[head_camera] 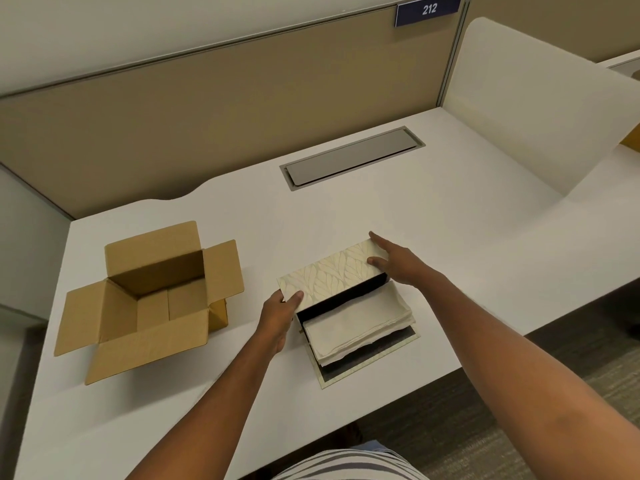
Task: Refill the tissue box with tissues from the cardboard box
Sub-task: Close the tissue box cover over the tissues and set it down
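A cream tissue box (332, 273) with a leaf pattern lies tipped on its side on the white desk (450, 237), its dark inside facing me. A stack of white tissues (360, 320) sticks out of the opening and rests on the box's flat base panel (375, 363). My left hand (280, 317) grips the box's near left corner. My right hand (398, 263) holds its far right end, fingers spread over the top. The brown cardboard box (152, 299) stands open to the left, flaps out, and looks empty inside.
A grey cable hatch (349, 157) is set into the desk behind the tissue box. A tan partition (207, 109) runs along the back and a white divider (540, 109) closes the right side. The desk's front edge runs near my body.
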`<state>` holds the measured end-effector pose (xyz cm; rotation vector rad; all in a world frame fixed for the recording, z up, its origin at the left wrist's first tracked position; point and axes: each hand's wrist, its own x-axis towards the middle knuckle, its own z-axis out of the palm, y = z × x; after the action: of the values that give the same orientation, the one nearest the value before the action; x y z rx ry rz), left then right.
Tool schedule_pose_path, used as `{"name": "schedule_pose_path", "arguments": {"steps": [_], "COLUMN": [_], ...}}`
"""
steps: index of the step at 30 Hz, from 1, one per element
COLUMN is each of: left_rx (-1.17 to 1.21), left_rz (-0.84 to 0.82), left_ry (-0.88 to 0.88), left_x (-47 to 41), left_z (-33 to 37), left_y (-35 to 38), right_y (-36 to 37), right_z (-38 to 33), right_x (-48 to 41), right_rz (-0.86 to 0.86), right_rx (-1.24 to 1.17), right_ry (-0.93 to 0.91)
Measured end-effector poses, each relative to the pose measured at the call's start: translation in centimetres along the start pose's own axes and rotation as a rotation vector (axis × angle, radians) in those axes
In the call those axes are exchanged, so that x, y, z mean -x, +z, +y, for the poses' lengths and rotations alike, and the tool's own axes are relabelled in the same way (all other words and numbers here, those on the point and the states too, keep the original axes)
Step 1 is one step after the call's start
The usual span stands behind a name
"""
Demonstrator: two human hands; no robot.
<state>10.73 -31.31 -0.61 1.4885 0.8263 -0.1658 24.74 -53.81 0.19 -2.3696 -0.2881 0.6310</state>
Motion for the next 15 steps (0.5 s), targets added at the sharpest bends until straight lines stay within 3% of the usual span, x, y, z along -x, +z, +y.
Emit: {"name": "schedule_pose_path", "arguments": {"steps": [15], "left_rx": [-0.038], "left_rz": [0.050], "left_ry": [0.212], "left_x": [3.1], "left_z": [-2.3], "left_y": [0.8], "right_y": [0.1], "right_z": [1.9], "right_x": [3.1], "right_rz": [0.112], "right_rx": [-0.053], "right_ry": [-0.069]}}
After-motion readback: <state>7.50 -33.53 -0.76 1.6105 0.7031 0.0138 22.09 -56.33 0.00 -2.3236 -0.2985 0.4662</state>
